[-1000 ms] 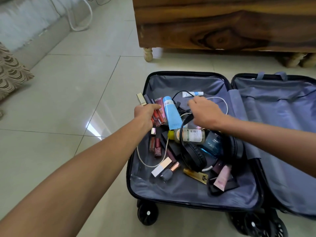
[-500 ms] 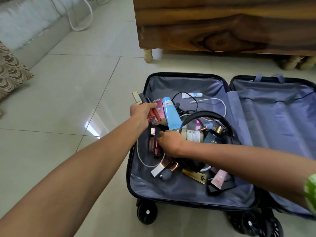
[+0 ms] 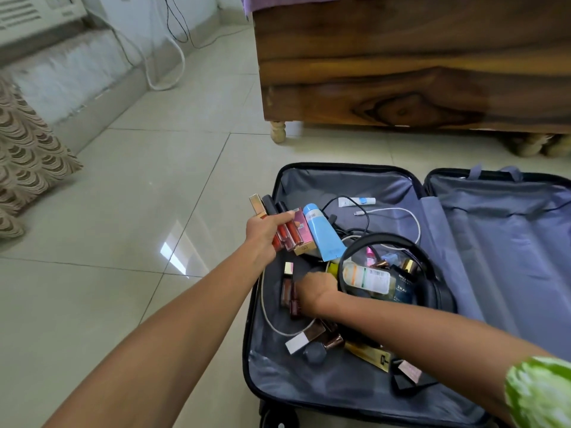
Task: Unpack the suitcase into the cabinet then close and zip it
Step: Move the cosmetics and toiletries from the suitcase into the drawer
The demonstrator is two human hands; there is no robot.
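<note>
Since a second ago, right hand (image 3: 315,291) has dropped from the headphones (image 3: 432,291) to the dark nail-polish bottles (image 3: 292,299); whether it grips them is unclear. Left hand (image 3: 265,234) clutches a crowded cosmetics bundle (image 3: 296,230) over the suitcase's (image 3: 349,169) left edge; one tube could slip.

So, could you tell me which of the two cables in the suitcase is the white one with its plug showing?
It is the white cable looping beside the small white tube; its plug lies bare on the lining, while the black cable crosses it.

suitcase (image 3: 309,378) open on floor (image 3: 123,242) | headphones (image 3: 432,291) inside | cabinet (image 3: 401,72) behind
</note>
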